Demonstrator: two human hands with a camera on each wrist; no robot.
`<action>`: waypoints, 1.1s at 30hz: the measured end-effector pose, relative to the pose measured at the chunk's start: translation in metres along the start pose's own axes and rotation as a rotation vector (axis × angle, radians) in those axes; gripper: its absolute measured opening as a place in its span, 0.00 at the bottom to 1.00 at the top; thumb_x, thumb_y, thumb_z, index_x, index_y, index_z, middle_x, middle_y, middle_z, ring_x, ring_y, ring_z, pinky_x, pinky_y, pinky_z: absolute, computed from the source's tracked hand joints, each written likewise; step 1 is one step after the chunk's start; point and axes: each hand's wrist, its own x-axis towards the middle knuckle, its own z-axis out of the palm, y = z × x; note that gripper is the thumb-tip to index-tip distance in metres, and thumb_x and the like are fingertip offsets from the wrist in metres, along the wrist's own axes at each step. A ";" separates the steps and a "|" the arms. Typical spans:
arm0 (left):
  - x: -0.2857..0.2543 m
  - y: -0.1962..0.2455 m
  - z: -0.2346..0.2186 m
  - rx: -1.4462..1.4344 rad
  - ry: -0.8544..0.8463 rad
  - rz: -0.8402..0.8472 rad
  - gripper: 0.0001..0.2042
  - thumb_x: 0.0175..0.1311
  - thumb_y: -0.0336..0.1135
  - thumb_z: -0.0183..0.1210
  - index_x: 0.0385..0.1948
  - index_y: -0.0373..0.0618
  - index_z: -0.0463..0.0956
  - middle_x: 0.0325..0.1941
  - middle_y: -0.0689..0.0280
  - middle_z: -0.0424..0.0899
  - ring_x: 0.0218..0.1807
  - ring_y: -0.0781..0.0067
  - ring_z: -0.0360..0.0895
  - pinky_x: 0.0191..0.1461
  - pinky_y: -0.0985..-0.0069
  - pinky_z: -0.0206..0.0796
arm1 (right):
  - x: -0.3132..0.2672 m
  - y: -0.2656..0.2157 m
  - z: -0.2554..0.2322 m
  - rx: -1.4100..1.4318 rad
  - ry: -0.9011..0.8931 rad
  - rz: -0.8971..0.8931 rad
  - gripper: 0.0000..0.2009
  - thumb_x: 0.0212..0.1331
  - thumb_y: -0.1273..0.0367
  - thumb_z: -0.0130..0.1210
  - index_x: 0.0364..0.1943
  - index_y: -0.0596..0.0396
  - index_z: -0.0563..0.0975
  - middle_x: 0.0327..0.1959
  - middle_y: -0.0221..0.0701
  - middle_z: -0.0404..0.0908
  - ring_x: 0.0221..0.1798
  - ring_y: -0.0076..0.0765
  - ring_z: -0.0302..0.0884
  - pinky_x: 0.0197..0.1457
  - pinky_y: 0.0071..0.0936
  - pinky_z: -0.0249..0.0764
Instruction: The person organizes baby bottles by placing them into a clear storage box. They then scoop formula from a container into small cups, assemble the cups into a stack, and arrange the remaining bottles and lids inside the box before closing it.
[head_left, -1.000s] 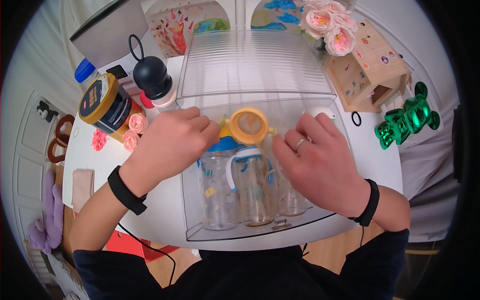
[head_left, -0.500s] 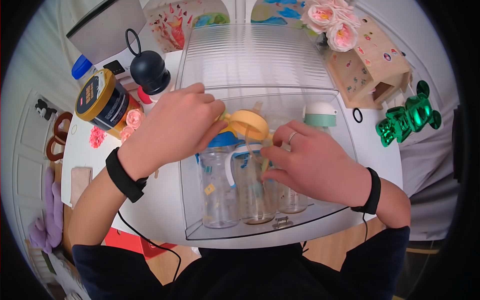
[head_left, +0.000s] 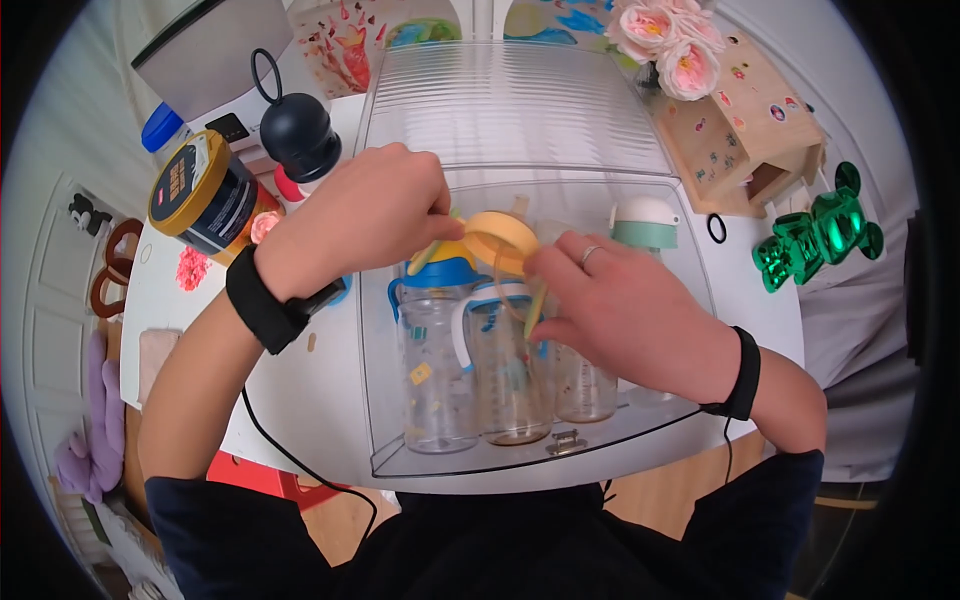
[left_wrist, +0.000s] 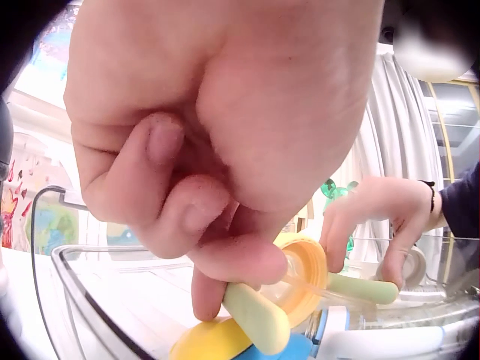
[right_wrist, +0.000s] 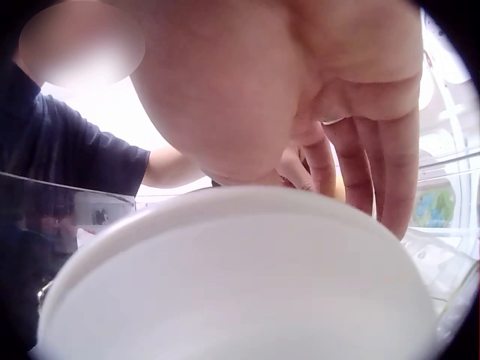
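Observation:
A yellow straw lid (head_left: 503,235) with pale green handles hangs tilted over an open clear box (head_left: 372,420), a thin straw under it. My left hand (head_left: 365,215) pinches one green handle (left_wrist: 259,319) between thumb and fingers. On the other side my right hand (head_left: 635,315) grips the second handle (left_wrist: 364,289) between thumb and fingers. Below, a clear bottle with a blue and yellow top (head_left: 450,272), a handled bottle (head_left: 515,385) and a slimmer bottle (head_left: 586,390) stand side by side. The green-and-white-topped bottle (head_left: 645,222) is behind the right hand.
The box's ribbed lid (head_left: 510,110) leans up behind. To the left are a gold-lidded tub (head_left: 205,195) and a dark round-topped bottle (head_left: 300,135). A wooden house (head_left: 740,140), pink flowers (head_left: 690,70), a black ring (head_left: 716,229) and a green bear figure (head_left: 815,230) stand right.
The yellow lid has tipped from facing me to a slant, its straw now showing below. My right hand has shifted its fingers onto the handle; my left hand has risen slightly.

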 end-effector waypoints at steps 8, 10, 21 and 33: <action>0.005 0.000 -0.003 -0.039 -0.081 -0.070 0.13 0.71 0.39 0.70 0.35 0.36 0.93 0.18 0.63 0.87 0.20 0.71 0.84 0.31 0.73 0.75 | 0.002 0.004 -0.001 -0.023 0.049 -0.035 0.54 0.55 0.60 0.77 0.82 0.64 0.57 0.48 0.41 0.82 0.51 0.51 0.82 0.57 0.41 0.80; 0.005 -0.004 -0.001 -0.078 -0.083 -0.084 0.13 0.71 0.40 0.71 0.35 0.37 0.93 0.19 0.63 0.87 0.20 0.71 0.85 0.31 0.73 0.75 | 0.003 0.002 0.001 -0.031 0.044 -0.025 0.53 0.55 0.59 0.77 0.82 0.64 0.58 0.45 0.41 0.82 0.49 0.51 0.82 0.55 0.41 0.80; -0.001 0.010 -0.005 -0.112 0.119 0.095 0.13 0.68 0.41 0.75 0.35 0.38 0.91 0.22 0.61 0.87 0.22 0.71 0.82 0.31 0.73 0.72 | 0.002 -0.004 -0.002 -0.073 0.035 0.064 0.27 0.56 0.57 0.76 0.50 0.60 0.75 0.35 0.38 0.86 0.43 0.47 0.85 0.44 0.41 0.83; 0.002 0.006 0.000 -0.079 -0.064 0.085 0.10 0.62 0.36 0.77 0.32 0.39 0.88 0.25 0.60 0.88 0.27 0.62 0.84 0.36 0.68 0.75 | 0.002 0.004 0.002 -0.068 0.100 0.005 0.22 0.57 0.57 0.76 0.44 0.56 0.78 0.34 0.36 0.88 0.38 0.50 0.88 0.41 0.44 0.84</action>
